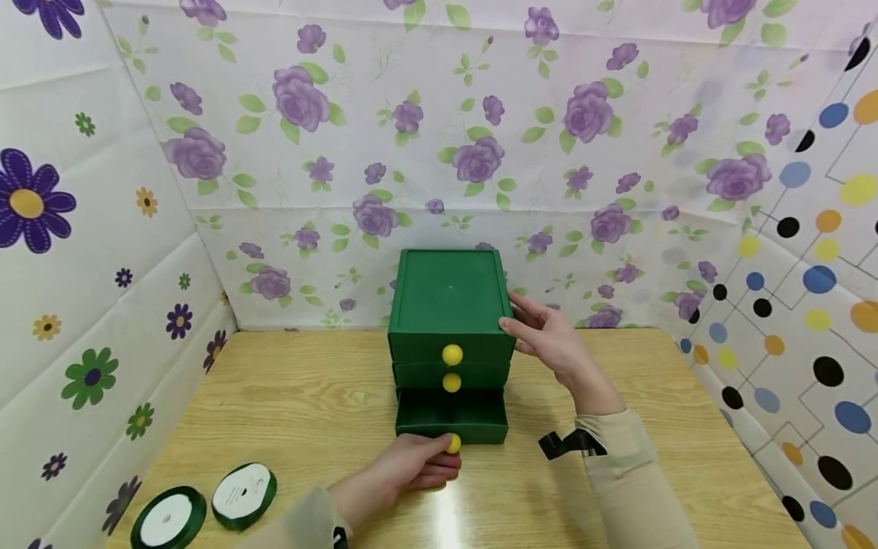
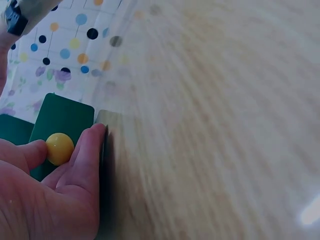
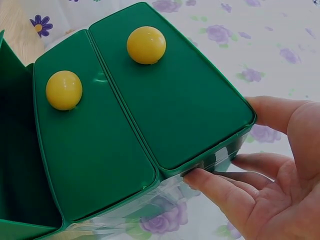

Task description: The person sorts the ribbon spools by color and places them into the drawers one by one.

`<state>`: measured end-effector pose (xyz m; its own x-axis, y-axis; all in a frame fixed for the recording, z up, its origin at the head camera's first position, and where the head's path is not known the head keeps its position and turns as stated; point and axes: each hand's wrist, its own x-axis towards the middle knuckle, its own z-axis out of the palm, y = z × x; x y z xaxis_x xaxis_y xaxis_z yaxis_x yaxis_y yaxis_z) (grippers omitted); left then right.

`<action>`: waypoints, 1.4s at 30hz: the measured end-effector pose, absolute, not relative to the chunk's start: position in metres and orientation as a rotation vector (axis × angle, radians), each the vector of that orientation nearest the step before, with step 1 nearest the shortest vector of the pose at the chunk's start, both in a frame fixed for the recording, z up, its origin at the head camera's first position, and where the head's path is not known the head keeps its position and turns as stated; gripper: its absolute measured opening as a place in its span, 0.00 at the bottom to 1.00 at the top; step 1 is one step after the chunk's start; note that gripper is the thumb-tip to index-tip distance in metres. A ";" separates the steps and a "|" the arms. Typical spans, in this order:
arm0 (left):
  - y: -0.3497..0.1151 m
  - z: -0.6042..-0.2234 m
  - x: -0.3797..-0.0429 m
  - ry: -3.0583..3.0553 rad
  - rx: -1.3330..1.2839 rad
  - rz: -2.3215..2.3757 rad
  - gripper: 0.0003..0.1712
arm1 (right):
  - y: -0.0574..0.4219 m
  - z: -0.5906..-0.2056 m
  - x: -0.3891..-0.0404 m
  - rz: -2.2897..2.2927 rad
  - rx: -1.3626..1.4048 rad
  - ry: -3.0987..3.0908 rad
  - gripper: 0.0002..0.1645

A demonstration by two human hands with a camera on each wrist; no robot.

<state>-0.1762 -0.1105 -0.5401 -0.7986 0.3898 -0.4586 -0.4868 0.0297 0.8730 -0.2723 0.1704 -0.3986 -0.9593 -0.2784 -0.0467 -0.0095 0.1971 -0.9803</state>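
Note:
A green three-drawer cabinet with round yellow knobs stands on the table against the back cloth. Its bottom drawer is pulled out, and the part of its inside that shows is dark. My left hand pinches that drawer's yellow knob between thumb and fingers. At the cabinet's right side, my right hand rests with the thumb on the top edge and the fingers against the side wall. The upper drawers are closed, with the top knob and middle knob untouched.
Two spools of dark green ribbon, a nearer spool and a farther spool, lie at the table's front left. Flowered cloth hangs behind the wooden table, and dotted cloth hangs at the right.

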 end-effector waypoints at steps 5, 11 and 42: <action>-0.112 -0.541 -0.168 1.708 -0.089 1.806 0.29 | 0.171 -0.399 -0.273 -1.841 -0.275 2.263 0.47; -0.112 -0.542 -0.162 1.719 -0.077 1.785 0.29 | 0.171 -0.399 -0.273 -1.836 -0.267 2.262 0.47; -0.112 -0.547 -0.141 1.716 -0.101 1.750 0.26 | 0.172 -0.400 -0.273 -1.853 -0.295 2.238 0.47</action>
<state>-0.1413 -0.1124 -0.5470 -0.7691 0.4023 -0.4966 -0.5045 0.0949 0.8582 -0.2731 0.1725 -0.4002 -0.9555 -0.2920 -0.0411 -0.0141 0.1844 -0.9828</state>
